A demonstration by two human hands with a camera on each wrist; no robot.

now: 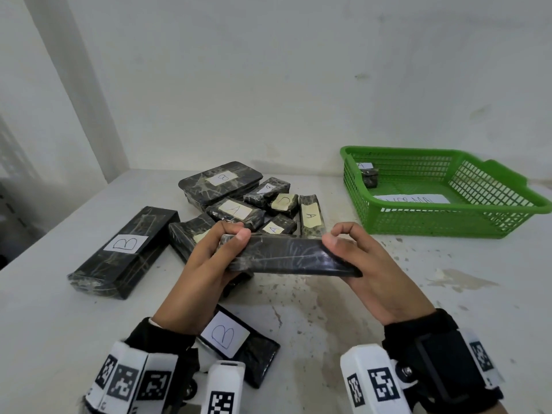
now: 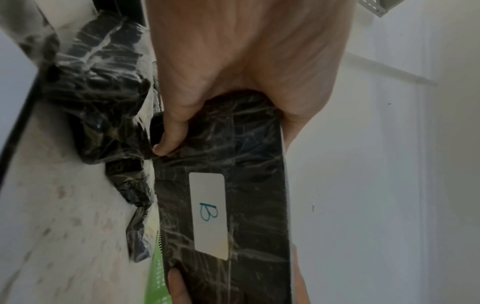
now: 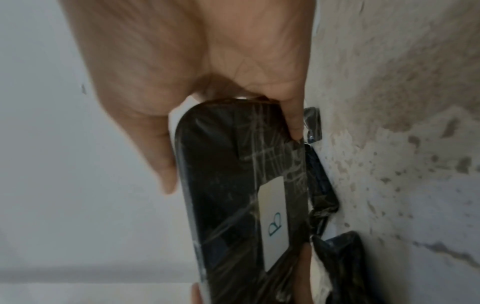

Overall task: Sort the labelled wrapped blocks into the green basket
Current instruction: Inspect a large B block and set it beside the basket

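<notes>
Both hands hold one flat black wrapped block [image 1: 286, 256] above the table, its label turned away from the head camera. My left hand [image 1: 216, 252] grips its left end and my right hand [image 1: 348, 249] grips its right end. The wrist views show the block [image 2: 223, 197] [image 3: 241, 197] with a white label marked B on its far face. A pile of wrapped blocks [image 1: 248, 201] labelled A and B lies behind the hands. The green basket [image 1: 442, 209] stands at the right rear with one small A block [image 1: 369, 174] and a paper sheet inside.
A long B block [image 1: 125, 252] lies at the left and a flat B block [image 1: 239, 345] lies near my left wrist. The table top [image 1: 418, 288] is stained white. A wall runs close behind the pile and basket.
</notes>
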